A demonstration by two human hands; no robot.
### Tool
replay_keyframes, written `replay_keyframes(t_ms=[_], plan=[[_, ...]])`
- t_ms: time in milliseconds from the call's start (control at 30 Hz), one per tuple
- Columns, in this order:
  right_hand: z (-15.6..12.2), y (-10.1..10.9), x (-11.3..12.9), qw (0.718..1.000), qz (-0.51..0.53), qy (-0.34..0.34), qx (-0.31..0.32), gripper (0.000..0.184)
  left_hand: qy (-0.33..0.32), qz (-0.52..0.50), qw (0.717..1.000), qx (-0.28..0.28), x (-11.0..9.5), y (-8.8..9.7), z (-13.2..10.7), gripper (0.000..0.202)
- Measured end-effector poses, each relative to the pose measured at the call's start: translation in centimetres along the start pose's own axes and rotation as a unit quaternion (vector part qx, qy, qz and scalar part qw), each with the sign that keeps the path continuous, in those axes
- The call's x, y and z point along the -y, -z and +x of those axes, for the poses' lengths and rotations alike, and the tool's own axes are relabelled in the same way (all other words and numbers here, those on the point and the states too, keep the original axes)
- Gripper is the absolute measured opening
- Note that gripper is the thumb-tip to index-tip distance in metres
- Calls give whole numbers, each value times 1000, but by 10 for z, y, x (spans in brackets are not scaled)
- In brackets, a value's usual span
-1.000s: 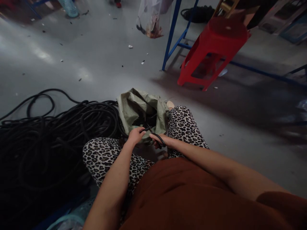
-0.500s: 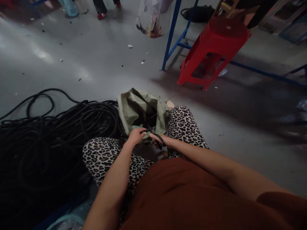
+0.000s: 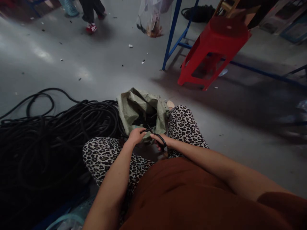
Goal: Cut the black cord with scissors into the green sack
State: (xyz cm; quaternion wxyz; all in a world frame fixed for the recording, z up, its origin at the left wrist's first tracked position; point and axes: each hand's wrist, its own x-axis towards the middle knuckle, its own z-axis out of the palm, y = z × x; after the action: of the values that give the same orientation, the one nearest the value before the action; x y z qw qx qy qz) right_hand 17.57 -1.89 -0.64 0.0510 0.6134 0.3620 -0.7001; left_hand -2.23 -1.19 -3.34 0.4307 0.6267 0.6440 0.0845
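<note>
My right hand [image 3: 160,140] is closed around the black handles of a pair of scissors [image 3: 160,138], whose blades point up and to the left. Close by on the left, my left hand [image 3: 136,135] pinches a black rubber cord [image 3: 143,131], its end near the blades. Both hands are over the near rim of a greenish woven sack [image 3: 126,110] standing between my knees. Small dark pieces [image 3: 145,121] lie inside the sack; their shape is hard to make out. Left of the sack spreads a large heap of black cord [image 3: 96,115] in loose coils.
A red plastic stool [image 3: 216,41] stands at the upper right beside a blue metal frame [image 3: 170,35]. A clear plastic bag [image 3: 151,19] sits on the floor ahead. Another person's legs [image 3: 92,12] show at the top left. A light-blue basket [image 3: 69,220] is at the lower left.
The other person's legs and red shoes have moved left and nearer. The scissor blades look slightly more apart, while both my hands stay almost in place.
</note>
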Motion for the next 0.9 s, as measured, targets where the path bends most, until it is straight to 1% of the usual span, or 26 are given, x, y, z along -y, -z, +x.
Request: replay_keyframes(t_ms=[200, 300, 400, 467, 667, 900], plan=[[-3, 1, 3, 1000, -5, 3, -6, 51, 0, -15, 1000, -3, 0, -1, 0, 29], [0, 1, 2, 1000, 0, 4, -2, 52, 13, -11, 1000, -10, 1, -1, 1, 31], [5, 2, 0, 1000, 16, 12, -12, 50, 35, 6, 999, -26, 1, 1, 1, 37], [8, 3, -2, 999, 26, 18, -20, 49, 37, 20, 999, -31, 2, 3, 0, 38], [9, 4, -3, 999, 25, 18, -38, 47, 22, 12, 1000, -15, 4, 4, 0, 33], [5, 4, 1, 998, 1, 14, -55, 48, 29, -3, 999, -19, 3, 4, 0, 31]])
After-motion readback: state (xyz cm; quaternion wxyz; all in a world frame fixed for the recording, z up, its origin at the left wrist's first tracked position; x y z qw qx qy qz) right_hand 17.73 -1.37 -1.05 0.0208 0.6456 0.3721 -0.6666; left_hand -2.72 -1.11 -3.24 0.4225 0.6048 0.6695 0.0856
